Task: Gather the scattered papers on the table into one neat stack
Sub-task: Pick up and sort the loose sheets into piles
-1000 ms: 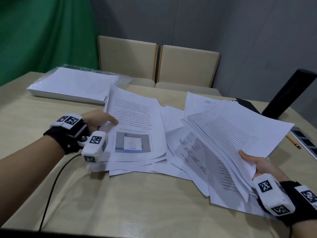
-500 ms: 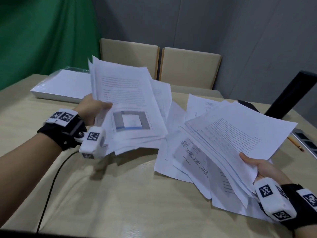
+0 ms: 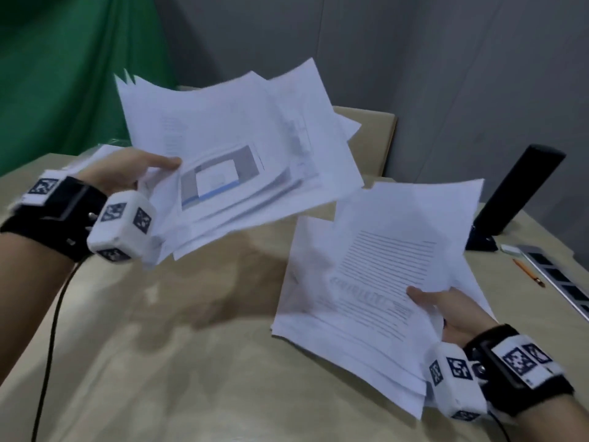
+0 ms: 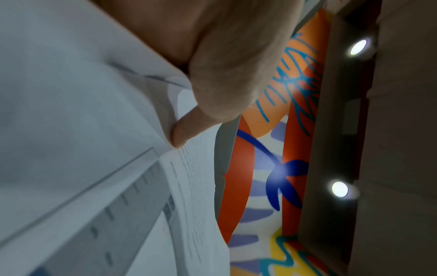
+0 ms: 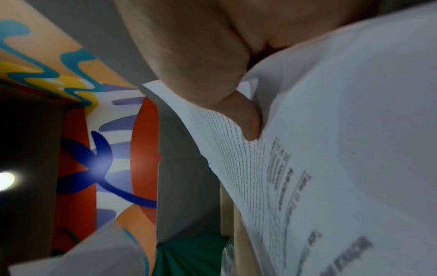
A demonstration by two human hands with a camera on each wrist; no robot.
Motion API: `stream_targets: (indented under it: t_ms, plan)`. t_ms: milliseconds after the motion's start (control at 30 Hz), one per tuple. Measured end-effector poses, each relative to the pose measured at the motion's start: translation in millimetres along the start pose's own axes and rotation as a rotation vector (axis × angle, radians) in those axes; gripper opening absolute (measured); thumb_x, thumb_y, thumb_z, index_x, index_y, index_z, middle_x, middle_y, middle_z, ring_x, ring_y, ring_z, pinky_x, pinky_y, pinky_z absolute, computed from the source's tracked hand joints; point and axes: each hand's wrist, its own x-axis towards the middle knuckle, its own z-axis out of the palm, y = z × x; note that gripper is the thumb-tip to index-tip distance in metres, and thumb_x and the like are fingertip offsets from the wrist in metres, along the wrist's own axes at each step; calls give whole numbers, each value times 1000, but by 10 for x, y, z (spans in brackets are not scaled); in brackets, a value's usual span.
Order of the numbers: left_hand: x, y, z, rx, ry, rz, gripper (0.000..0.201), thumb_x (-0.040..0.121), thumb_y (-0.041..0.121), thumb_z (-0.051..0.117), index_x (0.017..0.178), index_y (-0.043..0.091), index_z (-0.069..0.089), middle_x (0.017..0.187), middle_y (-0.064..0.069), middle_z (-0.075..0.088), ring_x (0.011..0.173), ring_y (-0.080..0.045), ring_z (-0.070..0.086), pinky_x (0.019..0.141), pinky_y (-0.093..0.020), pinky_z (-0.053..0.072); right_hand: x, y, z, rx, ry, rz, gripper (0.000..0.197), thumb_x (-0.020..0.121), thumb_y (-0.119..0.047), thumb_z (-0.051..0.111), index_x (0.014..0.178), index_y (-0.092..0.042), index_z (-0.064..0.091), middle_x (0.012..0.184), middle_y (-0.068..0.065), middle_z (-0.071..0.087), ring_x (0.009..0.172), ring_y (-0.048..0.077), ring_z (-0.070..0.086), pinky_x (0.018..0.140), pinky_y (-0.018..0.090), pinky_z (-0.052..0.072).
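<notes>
My left hand (image 3: pixel 134 172) grips a fanned bundle of white printed sheets (image 3: pixel 236 154) by its left edge and holds it in the air above the table, thumb on top. In the left wrist view the thumb (image 4: pixel 227 74) presses on the top sheet (image 4: pixel 71 130). My right hand (image 3: pixel 446 311) holds a second bundle of text pages (image 3: pixel 382 272) by its lower right corner, lifted off the tan table (image 3: pixel 191 346). The right wrist view shows the thumb (image 5: pixel 212 74) pinching those pages (image 5: pixel 343 149). No loose sheets show on the table between the hands.
A black upright stand (image 3: pixel 516 199) is at the far right, with a pencil (image 3: pixel 529 272) and a grey tray (image 3: pixel 554 275) beside it. A tan chair back (image 3: pixel 366 138) stands behind the table. A black cable (image 3: pixel 47 346) trails from my left wrist. A green curtain (image 3: pixel 63 74) hangs at left.
Both bundles have risen off the table. The left bundle went up and tilted to the right. The right hand lifted its pages, and the sheets that lay between the hands are off the table.
</notes>
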Motion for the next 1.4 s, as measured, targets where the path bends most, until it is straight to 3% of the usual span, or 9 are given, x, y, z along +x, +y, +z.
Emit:
stream_targets:
  t_ms: [167, 233, 300, 433, 567, 767, 967, 1100, 1400]
  plan:
    - [121, -258, 555, 42, -168, 56, 28, 90, 6, 61, 118, 7, 64, 108, -10, 75, 72, -22, 75, 61, -32, 60, -55, -239, 421, -47, -201, -68, 56, 71, -19, 79, 120, 1, 61, 107, 18, 75, 93, 31, 74, 74, 40, 61]
    - [138, -353, 753, 81, -221, 53, 33, 85, 4, 68, 117, 6, 65, 104, -11, 76, 86, -29, 74, 78, -42, 60, -151, -326, 572, -71, -286, -46, 22, 90, -6, 56, 103, 7, 69, 85, 21, 76, 75, 27, 76, 61, 31, 61]
    - [134, -401, 867, 104, -239, 37, 39, 80, 6, 74, 118, 6, 66, 111, -12, 74, 98, -34, 71, 90, -49, 55, -169, -341, 611, -113, -266, -50, 37, 98, 1, 37, 75, 3, 66, 52, 12, 68, 42, 18, 67, 37, 19, 50]
    - [161, -481, 966, 93, -269, 13, 34, 86, 6, 68, 120, 6, 65, 118, -10, 72, 100, -25, 71, 88, -35, 55, -201, -348, 608, -76, -162, -41, 35, 98, 0, 39, 68, -4, 56, 41, 5, 59, 28, 15, 55, 29, 15, 41]
    - [144, -528, 1027, 35, -360, -121, 27, 97, 16, 54, 120, 5, 63, 82, 0, 79, 60, -12, 73, 48, -17, 52, -120, -300, 587, -12, -159, -74, 23, 97, -16, 50, 87, -7, 68, 78, 12, 74, 60, 23, 72, 53, 30, 55]
    - [148, -690, 1077, -13, -387, -202, 36, 96, 24, 55, 125, 4, 62, 102, -11, 77, 81, -23, 75, 63, -29, 60, -141, -307, 623, 94, -182, -91, 54, 93, -58, 43, 130, -24, 61, 127, 8, 68, 116, 31, 64, 99, 51, 50]
    - [115, -727, 1149, -24, -397, -180, 49, 82, 43, 69, 121, 13, 67, 126, -12, 68, 116, -32, 63, 106, -45, 44, -171, -245, 622, -56, -248, -37, 36, 86, -8, 62, 121, -4, 66, 106, 14, 76, 86, 27, 75, 62, 33, 62]
    - [120, -732, 1189, 0, -428, -126, 64, 63, 55, 77, 118, 23, 69, 132, -1, 63, 121, -23, 57, 106, -39, 39, -108, -202, 645, -94, -224, -26, 47, 81, -8, 67, 127, -3, 62, 121, 18, 70, 108, 35, 68, 76, 39, 61]
    - [95, -713, 1169, -82, -523, -148, 51, 68, 40, 79, 112, 15, 74, 127, -12, 68, 122, -34, 58, 111, -48, 38, -127, -203, 618, -123, -215, 81, 37, 84, -25, 70, 119, -12, 69, 107, 10, 76, 78, 23, 76, 55, 31, 59]
